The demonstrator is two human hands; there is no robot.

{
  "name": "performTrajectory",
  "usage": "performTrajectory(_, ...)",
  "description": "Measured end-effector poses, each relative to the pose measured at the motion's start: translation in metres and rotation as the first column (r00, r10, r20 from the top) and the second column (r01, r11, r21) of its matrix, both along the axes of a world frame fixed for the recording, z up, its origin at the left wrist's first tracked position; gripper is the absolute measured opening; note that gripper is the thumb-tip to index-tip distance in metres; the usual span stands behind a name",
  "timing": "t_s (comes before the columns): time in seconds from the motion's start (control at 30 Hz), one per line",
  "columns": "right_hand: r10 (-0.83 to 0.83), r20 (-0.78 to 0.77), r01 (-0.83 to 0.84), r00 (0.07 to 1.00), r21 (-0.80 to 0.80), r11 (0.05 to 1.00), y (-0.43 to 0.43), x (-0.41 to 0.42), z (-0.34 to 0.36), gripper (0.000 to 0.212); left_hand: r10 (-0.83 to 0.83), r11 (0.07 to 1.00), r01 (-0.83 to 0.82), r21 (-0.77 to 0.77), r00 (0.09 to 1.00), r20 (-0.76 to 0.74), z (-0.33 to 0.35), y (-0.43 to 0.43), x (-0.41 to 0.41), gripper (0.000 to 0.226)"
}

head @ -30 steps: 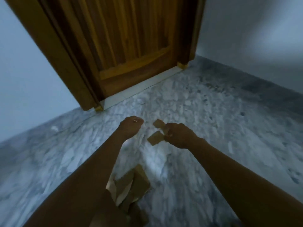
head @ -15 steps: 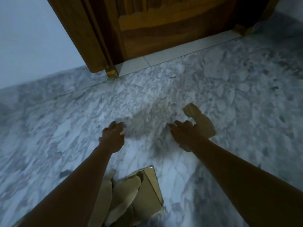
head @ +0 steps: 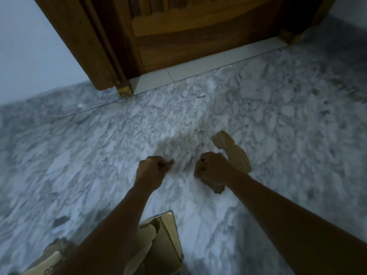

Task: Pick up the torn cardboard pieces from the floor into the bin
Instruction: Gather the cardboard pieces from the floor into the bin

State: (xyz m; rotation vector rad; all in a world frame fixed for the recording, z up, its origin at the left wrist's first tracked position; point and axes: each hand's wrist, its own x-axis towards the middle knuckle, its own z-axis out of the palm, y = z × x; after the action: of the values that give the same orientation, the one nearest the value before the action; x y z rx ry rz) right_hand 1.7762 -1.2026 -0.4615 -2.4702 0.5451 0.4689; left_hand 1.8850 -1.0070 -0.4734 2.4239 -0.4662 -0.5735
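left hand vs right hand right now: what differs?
1. The right hand grips tan cardboard pieces that stick out past the fist. The left hand shows none, only a small dark tip at its fingers, too dim to identify.
2. The left forearm crosses the cardboard pile. The right forearm runs over bare floor.
Shared: both are curled, side by side, low over the floor.

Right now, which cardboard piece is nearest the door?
The long piece jutting past the right hand; the cardboard pile sits much closer to you.

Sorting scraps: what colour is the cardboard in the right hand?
The cardboard is tan brown; head view.
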Motion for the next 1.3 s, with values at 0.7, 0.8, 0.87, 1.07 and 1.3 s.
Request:
performTrajectory(0.7, -0.271, 0.005, 0.263, 0.962, -0.263, 0.928, -0.061, -0.065, -0.026, 0.056, -0.623, 0.765, 0.581, 0.278, 0.778, 0.087, 0.000, -0.184, 0.007, 0.066)
performTrajectory(0.8, -0.220, 0.020, 0.219, 0.975, -0.219, 0.951, -0.050, -0.075, -0.022, 0.044, -0.648, 0.706, 0.556, 0.439, 0.757, 0.083, 0.003, -0.160, -0.009, 0.045)
performTrajectory(0.87, -0.164, 0.013, 0.164, 0.986, -0.193, 0.968, -0.042, -0.078, -0.015, 0.040, -0.625, 0.709, 0.570, 0.415, 0.781, -0.004, 0.003, -0.130, -0.019, 0.029)
performTrajectory(1.07, 0.001, -0.017, -0.001, 1.000, -0.015, 1.000, -0.007, -0.078, 0.027, 0.024, -0.401, 0.873, 0.419, 0.250, 0.908, -0.122, 0.033, -0.019, -0.029, 0.031)
performTrajectory(1.3, 0.177, -0.239, -0.129, 0.955, 0.203, 0.971, 0.081, -0.061, 0.057, 0.040, -0.384, 0.764, 0.527, 0.374, 0.836, -0.393, 0.070, 0.121, -0.030, 0.026)
